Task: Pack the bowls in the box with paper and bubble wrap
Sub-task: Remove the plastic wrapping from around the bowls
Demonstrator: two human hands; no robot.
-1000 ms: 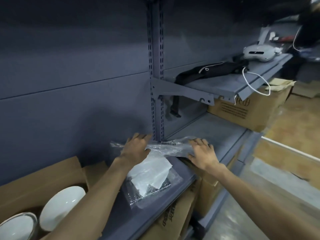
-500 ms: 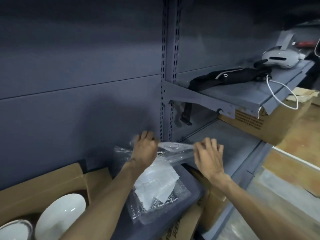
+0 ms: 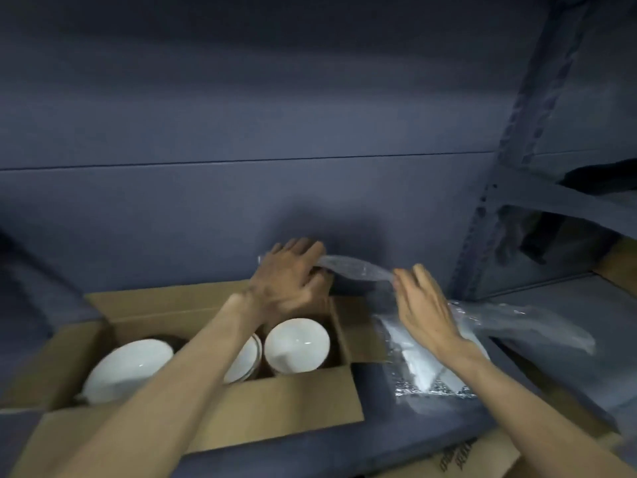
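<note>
Bubble wrap held over the box, ready to go on the bowls.

I see one open box (image 3: pixel 220 412) on the shelf (image 3: pixel 396 439), three white bowls (image 3: pixel 296 345) inside it, and beside it one pile of paper (image 3: pixel 418 363) on more wrap. My left hand (image 3: pixel 287 282) grips one end of the wrap (image 3: pixel 355 269) with curled fingers, above the far right corner of the box. My right hand (image 3: pixel 422 305) holds the other end; its fingers are nearly straight and close together, and I cannot tell how the thumb pinches. I think I should keep the strip stretched, bring it low over the bowls, then press it between them so they do not knock.
</note>
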